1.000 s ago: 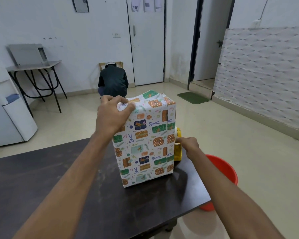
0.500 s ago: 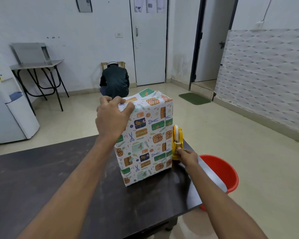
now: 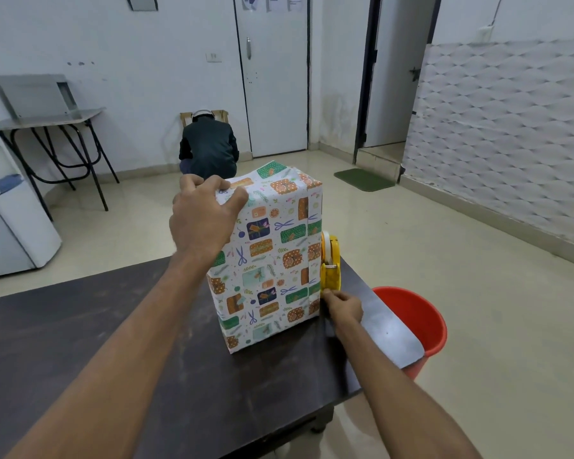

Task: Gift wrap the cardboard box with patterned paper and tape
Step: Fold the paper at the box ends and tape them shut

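Head view: we found the left hand (image 3: pixel 203 223) gripping the top corner of the box (image 3: pixel 272 260); the tape dispenser (image 3: pixel 330 263) stood just beside its right side, the right hand (image 3: pixel 343 306) pinching the dispenser's base.

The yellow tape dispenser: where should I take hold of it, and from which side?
Pinch the tape dispenser low on its narrow body, from the near right side, where the right hand is. It stands upright beside the wrapped box, so its left is blocked.
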